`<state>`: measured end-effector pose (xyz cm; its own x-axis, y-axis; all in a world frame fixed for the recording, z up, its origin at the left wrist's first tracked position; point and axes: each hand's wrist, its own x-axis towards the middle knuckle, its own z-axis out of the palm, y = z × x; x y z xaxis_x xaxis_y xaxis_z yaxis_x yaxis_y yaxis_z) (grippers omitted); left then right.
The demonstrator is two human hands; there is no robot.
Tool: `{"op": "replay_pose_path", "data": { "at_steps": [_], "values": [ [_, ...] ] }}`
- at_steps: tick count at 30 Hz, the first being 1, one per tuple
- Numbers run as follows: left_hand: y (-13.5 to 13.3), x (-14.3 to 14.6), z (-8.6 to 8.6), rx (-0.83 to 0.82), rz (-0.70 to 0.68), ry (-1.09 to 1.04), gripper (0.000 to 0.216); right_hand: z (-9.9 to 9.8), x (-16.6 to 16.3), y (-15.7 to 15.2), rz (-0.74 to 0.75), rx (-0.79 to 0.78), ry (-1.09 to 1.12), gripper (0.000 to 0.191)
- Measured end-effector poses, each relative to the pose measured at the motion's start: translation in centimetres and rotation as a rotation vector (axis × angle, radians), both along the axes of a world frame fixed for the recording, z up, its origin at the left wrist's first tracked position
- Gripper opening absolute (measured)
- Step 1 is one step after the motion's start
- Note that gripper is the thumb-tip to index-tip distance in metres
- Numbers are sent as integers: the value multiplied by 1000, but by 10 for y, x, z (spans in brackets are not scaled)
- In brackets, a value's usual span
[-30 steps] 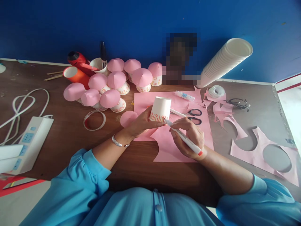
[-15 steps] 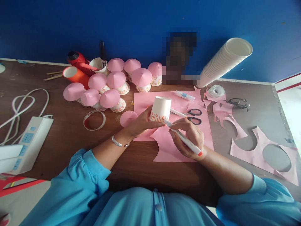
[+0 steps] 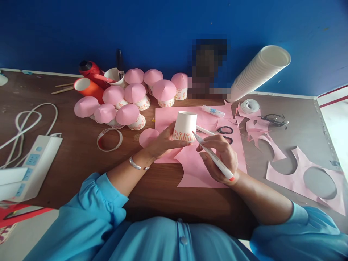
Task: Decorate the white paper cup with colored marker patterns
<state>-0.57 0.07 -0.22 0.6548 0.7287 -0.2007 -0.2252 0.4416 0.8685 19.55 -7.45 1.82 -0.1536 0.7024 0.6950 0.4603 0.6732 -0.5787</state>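
Observation:
My left hand (image 3: 165,141) grips a white paper cup (image 3: 186,122) upside down, its fingers partly hidden behind it. Red-orange plant-like drawings run round the cup's lower band. In my right hand (image 3: 221,157) is a white marker pen (image 3: 215,158) with a red end, its tip at the right side of the drawn band. Under both hands lies pink paper (image 3: 206,174) with a curved cutout. Scissors (image 3: 225,129), partly covered by my right hand, a second white pen (image 3: 204,130) and a glue tube (image 3: 213,111) rest on the paper.
Several decorated cups with pink cone tops (image 3: 127,114) stand at left, near a paper ring (image 3: 109,140) and a power strip (image 3: 40,159). A tall stack of cups (image 3: 258,74) leans by the blue wall. Tape (image 3: 250,106), glasses (image 3: 275,120) and pink scraps (image 3: 301,170) lie right.
The marker tip has moved a little up and right along the cup's band, and my right hand has shifted slightly right. My left hand still holds the cup in nearly the same place.

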Motion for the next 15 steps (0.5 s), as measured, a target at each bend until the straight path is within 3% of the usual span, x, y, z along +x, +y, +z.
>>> {"op": "replay_pose_path", "data": {
  "at_steps": [15],
  "values": [
    [-2,11,20,-34,-68,-192,30,-9,-1,-2,14,-61,81,29]
  ]
}}
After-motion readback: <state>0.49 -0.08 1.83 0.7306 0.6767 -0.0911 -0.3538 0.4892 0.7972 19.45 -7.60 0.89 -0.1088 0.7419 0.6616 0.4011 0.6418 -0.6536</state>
